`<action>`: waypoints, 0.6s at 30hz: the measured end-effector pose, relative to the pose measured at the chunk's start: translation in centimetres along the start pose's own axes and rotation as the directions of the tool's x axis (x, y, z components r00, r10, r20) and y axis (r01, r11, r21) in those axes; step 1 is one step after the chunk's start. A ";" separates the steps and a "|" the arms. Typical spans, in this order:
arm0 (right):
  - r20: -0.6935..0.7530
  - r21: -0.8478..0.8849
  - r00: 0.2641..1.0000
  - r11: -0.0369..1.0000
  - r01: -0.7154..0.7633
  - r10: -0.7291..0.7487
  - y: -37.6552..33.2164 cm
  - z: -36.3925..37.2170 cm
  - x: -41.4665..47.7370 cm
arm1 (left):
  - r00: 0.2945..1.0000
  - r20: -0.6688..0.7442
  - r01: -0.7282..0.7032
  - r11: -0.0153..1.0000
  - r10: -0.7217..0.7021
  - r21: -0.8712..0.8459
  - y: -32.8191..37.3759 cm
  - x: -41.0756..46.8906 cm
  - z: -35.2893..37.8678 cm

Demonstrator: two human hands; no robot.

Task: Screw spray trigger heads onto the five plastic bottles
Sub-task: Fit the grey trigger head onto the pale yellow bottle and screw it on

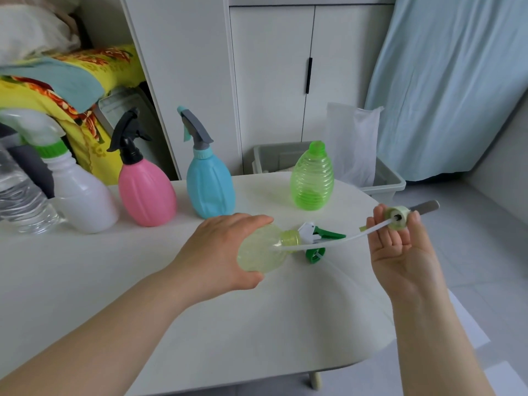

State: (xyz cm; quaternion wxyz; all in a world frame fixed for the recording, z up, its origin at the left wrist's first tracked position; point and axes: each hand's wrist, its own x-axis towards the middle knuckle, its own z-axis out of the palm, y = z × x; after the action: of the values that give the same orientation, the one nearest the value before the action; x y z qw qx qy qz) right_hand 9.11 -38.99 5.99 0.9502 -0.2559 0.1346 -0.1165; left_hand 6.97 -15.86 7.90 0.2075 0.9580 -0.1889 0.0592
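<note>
My left hand (225,250) grips a pale yellow-green bottle (261,251), tilted with its neck pointing right. My right hand (400,247) holds a pale green spray head (398,217) by its collar; its white dip tube (328,241) runs left into the bottle's neck. A green and white trigger head (317,238) lies on the white table (143,281) behind the tube. A bright green bottle (312,177) stands open-necked at the back right. The white bottle (83,195), pink bottle (145,190) and blue bottle (210,184) stand in a row with heads fitted.
A clear water bottle (20,201) stands at the far left. Behind the table sit a grey bin (385,178) with a white bag (354,138), white cupboards (271,67), a shelf of folded cloth (71,70) and a blue curtain (451,81). The table's edge curves close on the right.
</note>
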 end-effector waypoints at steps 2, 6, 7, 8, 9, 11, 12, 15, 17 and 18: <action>0.000 -0.003 1.000 1.000 0.002 -0.002 0.2 0.0 0.0 | 1.000 0.011 -0.009 1.000 0.009 -0.020 0.1 0.0 0.1; -0.037 0.030 0.999 0.999 0.037 -0.036 -0.5 -0.1 0.2 | 1.000 0.020 -0.011 0.999 0.012 -0.042 -0.1 0.0 0.1; -0.050 0.044 0.998 0.998 0.046 -0.044 -0.8 -0.2 0.3 | 1.000 0.019 -0.011 0.999 0.012 -0.047 -0.1 0.0 0.1; -0.061 0.054 0.997 0.997 0.053 -0.050 -1.0 -0.4 0.4 | 1.000 0.017 -0.012 0.998 0.013 -0.054 -0.1 0.0 0.0; -0.070 0.061 0.996 0.996 0.058 -0.053 -1.2 -0.6 0.4 | 1.000 0.015 -0.012 0.998 0.013 -0.063 -0.2 0.0 -0.1; -0.085 0.059 0.995 0.996 0.062 -0.057 -1.3 -0.8 0.6 | 1.000 0.011 -0.012 0.996 0.013 -0.085 -0.2 0.0 -0.3; -0.092 0.052 0.994 0.997 0.062 -0.057 -1.3 -0.8 0.6 | 1.000 0.009 -0.011 0.995 0.012 -0.095 -0.1 -0.1 -0.3; -0.099 0.040 0.994 0.998 0.051 -0.047 -1.1 -0.8 0.8 | 1.000 0.006 -0.002 0.994 0.003 -0.112 -0.2 -0.1 -0.4; -0.098 0.042 0.994 0.998 0.042 -0.038 -1.2 -0.9 0.9 | 1.000 0.004 0.005 0.993 -0.005 -0.119 -0.3 -0.1 -0.4; -0.095 0.035 0.995 0.999 0.037 -0.033 -1.3 -1.0 1.0 | 1.000 0.004 0.010 0.992 -0.010 -0.125 -0.3 -0.1 -0.5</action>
State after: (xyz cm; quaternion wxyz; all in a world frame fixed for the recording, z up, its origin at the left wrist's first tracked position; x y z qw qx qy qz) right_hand 9.54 -40.80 5.61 0.9452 -0.2348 0.1726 -0.1475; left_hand 6.99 -15.36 8.19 0.2671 0.9442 -0.1877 0.0444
